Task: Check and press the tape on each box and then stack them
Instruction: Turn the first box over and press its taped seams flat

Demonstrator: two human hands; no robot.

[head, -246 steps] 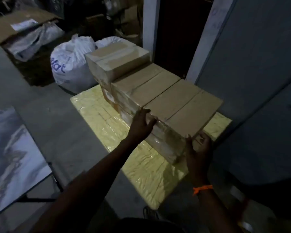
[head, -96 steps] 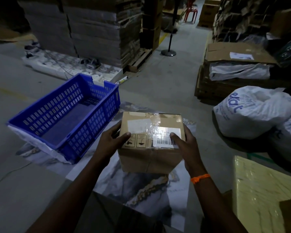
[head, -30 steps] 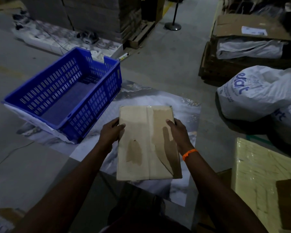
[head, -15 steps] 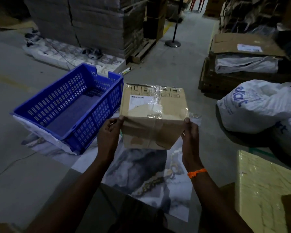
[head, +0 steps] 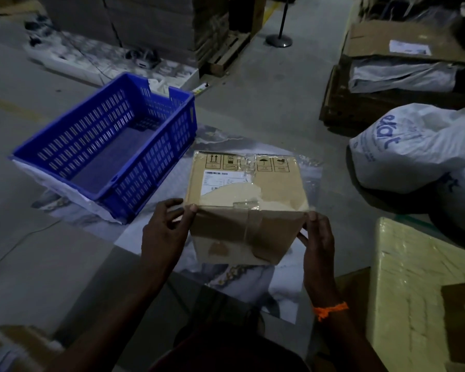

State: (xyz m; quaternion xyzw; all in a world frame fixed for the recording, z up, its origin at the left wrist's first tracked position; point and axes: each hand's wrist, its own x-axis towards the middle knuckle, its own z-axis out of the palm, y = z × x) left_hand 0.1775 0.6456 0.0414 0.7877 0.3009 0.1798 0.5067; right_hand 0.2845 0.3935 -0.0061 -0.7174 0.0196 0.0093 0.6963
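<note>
A brown cardboard box (head: 246,189) hangs in the air over a marble-patterned sheet (head: 242,285). Its top face carries a torn white label, printed handling symbols and clear tape running over the near edge. My left hand (head: 164,232) grips the box's near left corner, thumb on the top edge. On the near right corner my right hand (head: 318,242), with an orange wrist thread, holds the box the same way. The box tilts so that both its top and its near side face me.
An empty blue plastic crate (head: 105,149) stands left of the box. White printed sacks (head: 419,146) lie at the right. A yellow wrapped slab (head: 414,277) with a box corner on it is at the lower right. Stacked cartons on a pallet (head: 151,25) stand behind.
The box has been turned between my hands, from its plain taped face up a second ago to its labelled face up, and it now sits lower in view.
</note>
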